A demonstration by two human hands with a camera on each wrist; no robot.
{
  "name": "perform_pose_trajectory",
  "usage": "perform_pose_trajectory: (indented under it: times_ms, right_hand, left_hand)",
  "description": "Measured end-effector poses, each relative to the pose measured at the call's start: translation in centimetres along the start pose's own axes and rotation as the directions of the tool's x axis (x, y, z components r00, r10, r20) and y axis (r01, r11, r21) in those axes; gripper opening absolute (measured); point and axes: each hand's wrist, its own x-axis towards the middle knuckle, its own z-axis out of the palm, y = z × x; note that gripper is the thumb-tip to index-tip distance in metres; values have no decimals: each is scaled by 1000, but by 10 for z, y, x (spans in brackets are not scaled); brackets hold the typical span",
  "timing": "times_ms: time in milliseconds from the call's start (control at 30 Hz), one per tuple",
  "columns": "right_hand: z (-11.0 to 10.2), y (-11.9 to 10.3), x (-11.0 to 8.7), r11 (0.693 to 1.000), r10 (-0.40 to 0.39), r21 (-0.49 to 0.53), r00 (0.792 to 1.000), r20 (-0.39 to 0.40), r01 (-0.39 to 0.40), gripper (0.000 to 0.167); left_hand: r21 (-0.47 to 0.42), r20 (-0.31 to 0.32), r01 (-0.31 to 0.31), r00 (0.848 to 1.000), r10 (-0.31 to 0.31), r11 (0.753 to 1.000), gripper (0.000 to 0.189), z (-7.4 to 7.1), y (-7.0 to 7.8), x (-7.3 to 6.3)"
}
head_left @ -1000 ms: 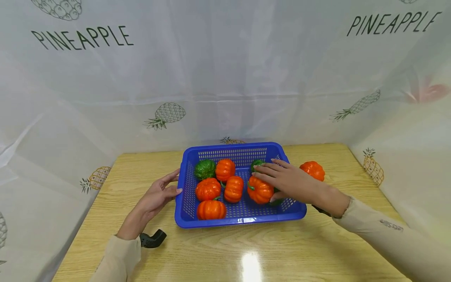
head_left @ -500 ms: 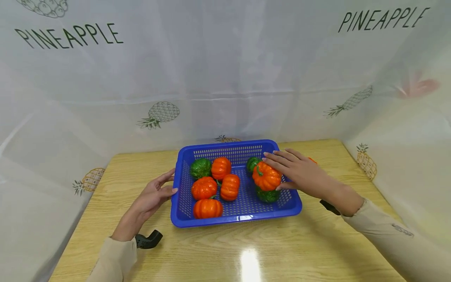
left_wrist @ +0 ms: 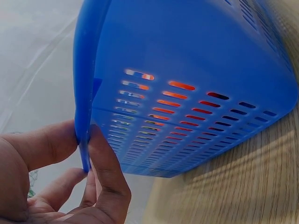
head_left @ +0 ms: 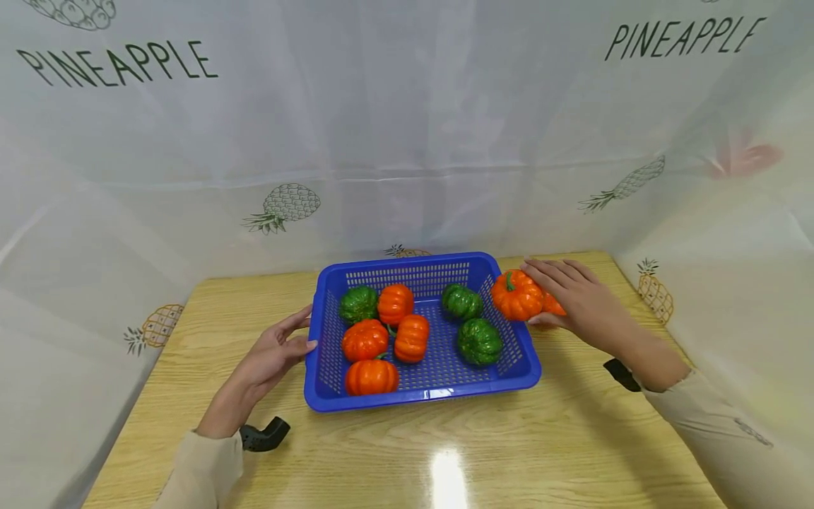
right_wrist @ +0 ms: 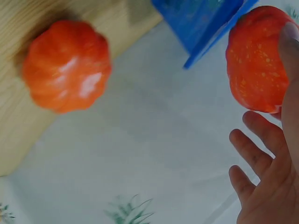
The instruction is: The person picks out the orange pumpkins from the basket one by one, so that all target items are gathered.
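Orange pumpkin (head_left: 516, 295) in right hand (head_left: 584, 300), blue basket rim (head_left: 311, 375) in left hand (head_left: 272, 359)

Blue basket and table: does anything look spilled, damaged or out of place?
Nothing looks spilled or damaged. Mildly odd: one loose orange pumpkin lies on the table outside the blue basket, apart from the pumpkins inside; the right hand grips a second pumpkin.
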Motion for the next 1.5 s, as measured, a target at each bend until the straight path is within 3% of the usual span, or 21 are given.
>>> perform_pose_trajectory:
  times_ms: [367, 567, 867, 1033, 1267, 1433, 1500]
  right_hand:
    - [2, 32, -34, 983, 181, 19, 983, -11, -181, 94]
    - [6, 44, -54, 956, 293, -13, 956, 15, -293, 87]
    - [15, 62, -78, 897, 441, -48, 896, 54, -438, 89]
    - [20, 69, -88, 875, 482, -67, 875, 40, -479, 85]
    - [27, 75, -101, 875, 476, -88, 879, -24, -477, 101]
    - [34, 80, -108, 843, 534, -91, 845, 19, -530, 78]
    - [37, 82, -111, 832, 554, -87, 831, 51, -549, 76]
  left_hand:
    - [2, -8, 12, 1000, -12, 1000, 80, -1, 0, -1]
    - [2, -14, 15, 1000, -15, 1000, 81, -1, 0, -1]
    - [0, -8, 9, 1000, -9, 1000, 80, -3, -3, -1]
    - [2, -4, 4, 1000, -4, 1000, 80, -3, -3, -1]
    - [-1, -6, 11, 1000, -11, 1000, 80, -2, -1, -1]
    - [-2, -9, 11, 1000, -11, 1000, 79, -2, 0, 0]
    - [-3, -8, 11, 1000, -11, 1000, 79, -1, -1, 0]
